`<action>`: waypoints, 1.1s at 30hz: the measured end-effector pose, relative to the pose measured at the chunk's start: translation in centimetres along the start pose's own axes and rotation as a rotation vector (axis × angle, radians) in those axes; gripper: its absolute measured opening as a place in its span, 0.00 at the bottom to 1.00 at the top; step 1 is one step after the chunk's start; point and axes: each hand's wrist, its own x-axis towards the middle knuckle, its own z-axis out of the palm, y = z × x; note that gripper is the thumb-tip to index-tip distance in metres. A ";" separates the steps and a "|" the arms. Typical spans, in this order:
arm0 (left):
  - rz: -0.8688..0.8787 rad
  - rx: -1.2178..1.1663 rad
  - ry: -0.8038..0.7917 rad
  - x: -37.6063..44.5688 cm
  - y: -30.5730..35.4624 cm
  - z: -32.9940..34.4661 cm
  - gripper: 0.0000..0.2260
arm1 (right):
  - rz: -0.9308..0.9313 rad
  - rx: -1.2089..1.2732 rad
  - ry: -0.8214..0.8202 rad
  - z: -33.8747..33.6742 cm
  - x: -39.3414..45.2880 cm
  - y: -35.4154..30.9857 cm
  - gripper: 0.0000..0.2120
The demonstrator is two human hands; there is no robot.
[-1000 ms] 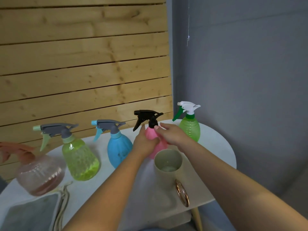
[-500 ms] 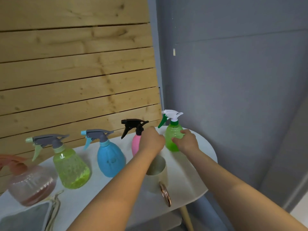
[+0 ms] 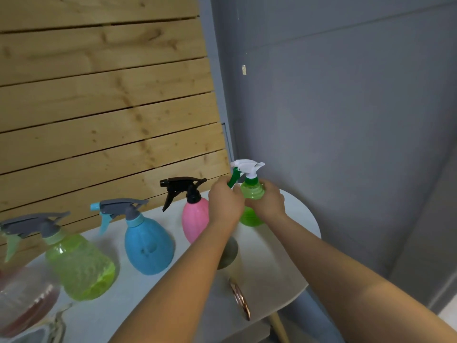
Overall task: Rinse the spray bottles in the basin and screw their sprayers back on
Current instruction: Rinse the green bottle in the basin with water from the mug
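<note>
Both hands grip green bottle.

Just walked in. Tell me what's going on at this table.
A person is working on the small green spray bottle at the far right end of a row of bottles on the white table. The right hand grips its body; the left hand holds it at the green trigger below the white sprayer. The pink bottle, blue bottle and yellow-green bottle stand untouched with sprayers on. No basin is in view.
</note>
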 end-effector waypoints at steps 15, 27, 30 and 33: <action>0.070 -0.342 0.089 -8.5 5.7 -12.8 0.08 | -0.289 0.241 -0.006 -7.1 -15.8 -7.8 0.28; -0.176 -0.413 0.095 -19.7 -4.2 -20.8 0.09 | -0.444 -0.016 -0.543 -2.8 -27.7 -5.8 0.23; -0.216 -0.395 0.113 -21.2 -7.2 -21.6 0.07 | -0.483 -0.103 -0.576 -1.5 -28.7 -4.8 0.26; -0.279 -0.390 0.094 -22.5 -9.5 -21.8 0.07 | -0.552 -0.272 -0.580 0.0 -29.4 -3.8 0.29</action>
